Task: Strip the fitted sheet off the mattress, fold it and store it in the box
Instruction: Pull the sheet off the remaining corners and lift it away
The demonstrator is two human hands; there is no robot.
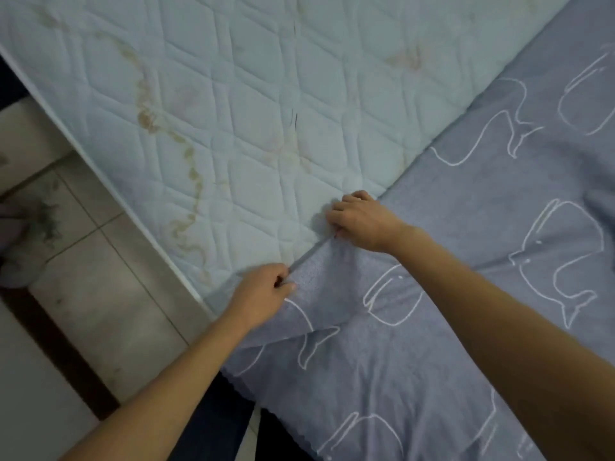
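L hand [263,297] & R hand [359,221] both on the fitted sheet [466,261], at the sheet edge [309,252]. L fingers [287,287] pinch it just inside the mattress [233,111] side. R fingers [336,211] grip it further in & further away, on top of the mattress. Sheet edge runs straight between the 2 sets of fingers. Beyond & left of the fingers: bare mattress top. Right of the fingers & nearer than them: rest of the sheet on the mattress, w/ a flap just below the L fingers lying over more sheet. Left of the L fingers, past the mattress side & lower: floor [100,277], w/ a heap [20,241] on it, too blurred to tell, well apart from the fingers
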